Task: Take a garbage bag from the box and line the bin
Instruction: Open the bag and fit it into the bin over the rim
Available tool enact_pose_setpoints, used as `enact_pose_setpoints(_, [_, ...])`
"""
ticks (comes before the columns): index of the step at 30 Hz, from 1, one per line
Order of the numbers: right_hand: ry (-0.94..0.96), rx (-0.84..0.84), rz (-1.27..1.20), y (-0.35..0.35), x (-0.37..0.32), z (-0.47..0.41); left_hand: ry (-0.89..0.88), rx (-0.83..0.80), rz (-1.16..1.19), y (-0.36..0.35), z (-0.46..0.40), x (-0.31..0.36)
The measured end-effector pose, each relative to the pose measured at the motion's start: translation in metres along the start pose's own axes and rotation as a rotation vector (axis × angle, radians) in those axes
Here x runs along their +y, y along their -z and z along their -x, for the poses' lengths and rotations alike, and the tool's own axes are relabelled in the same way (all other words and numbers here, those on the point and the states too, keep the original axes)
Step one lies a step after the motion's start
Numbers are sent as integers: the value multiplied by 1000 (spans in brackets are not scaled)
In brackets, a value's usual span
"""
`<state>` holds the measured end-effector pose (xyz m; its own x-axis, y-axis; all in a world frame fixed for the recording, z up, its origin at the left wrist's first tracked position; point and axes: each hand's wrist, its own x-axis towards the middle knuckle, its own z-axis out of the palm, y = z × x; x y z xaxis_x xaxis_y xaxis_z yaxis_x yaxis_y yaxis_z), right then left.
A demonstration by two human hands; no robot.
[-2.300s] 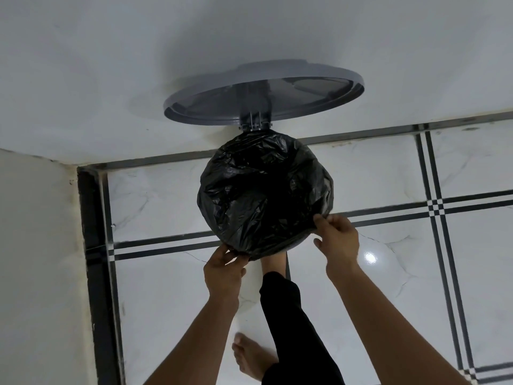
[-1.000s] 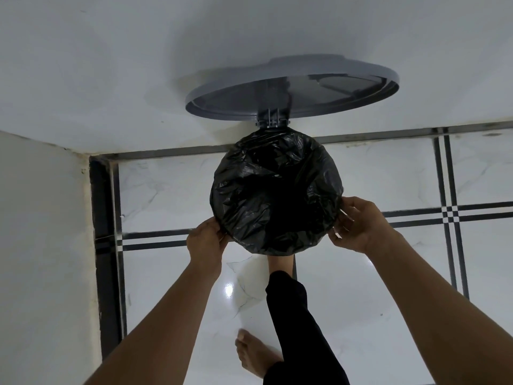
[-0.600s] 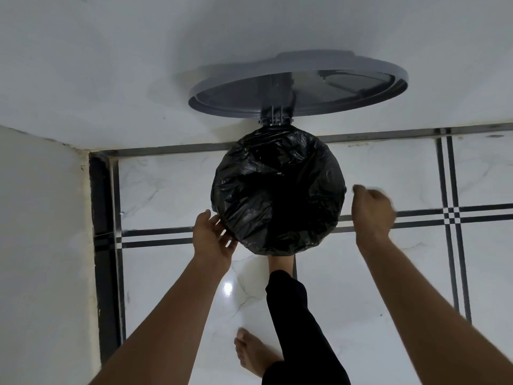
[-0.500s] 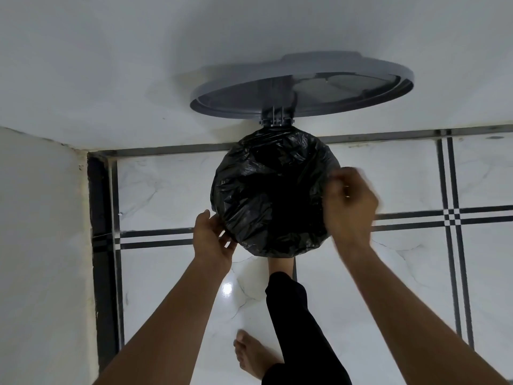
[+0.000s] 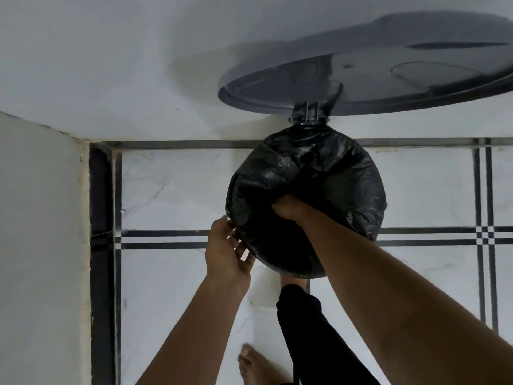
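Note:
A round pedal bin stands against the white wall with its grey lid (image 5: 374,87) swung up. A black garbage bag (image 5: 333,173) covers the bin's mouth and rim. My left hand (image 5: 226,250) holds the bag's edge at the bin's left rim, fingers spread along it. My right hand (image 5: 290,208) is pushed down into the middle of the bag; its fingers are hidden inside the plastic. My right foot sits under the bin's front, at the pedal.
White marble floor tiles (image 5: 172,287) with dark stripes surround the bin. A white wall corner (image 5: 41,245) with a black skirting strip stands at the left. My left bare foot (image 5: 252,365) rests on the floor below the bin.
My right hand left the bin's right rim, crossed over the bag and plunged into its centre. The left hand stayed at the left rim. The view has moved closer and shifted left.

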<state>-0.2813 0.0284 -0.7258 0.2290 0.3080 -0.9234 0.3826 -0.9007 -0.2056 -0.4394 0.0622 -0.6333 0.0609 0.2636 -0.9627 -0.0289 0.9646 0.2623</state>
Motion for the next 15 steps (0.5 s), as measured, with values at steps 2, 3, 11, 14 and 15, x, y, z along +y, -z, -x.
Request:
enact_pose_setpoints(2, [-13,-30,104,-7,0,-6,-6,-18,-7,0,-4,-1])
enact_pose_setpoints(3, [-27,-41,156,-10,1,-9,-11,-25,-12,0,-6,-2])
enact_pose_setpoints(11, [69,20,197,1,-9,39,3,-24,-24,0,2,5])
enact_pose_setpoints(14, [97,100,322,9,1,74,14,-14,-36,-3,8,8])
enact_pose_setpoints(15, [74,126,359,10,6,82,17,-14,-42,-5,11,10])
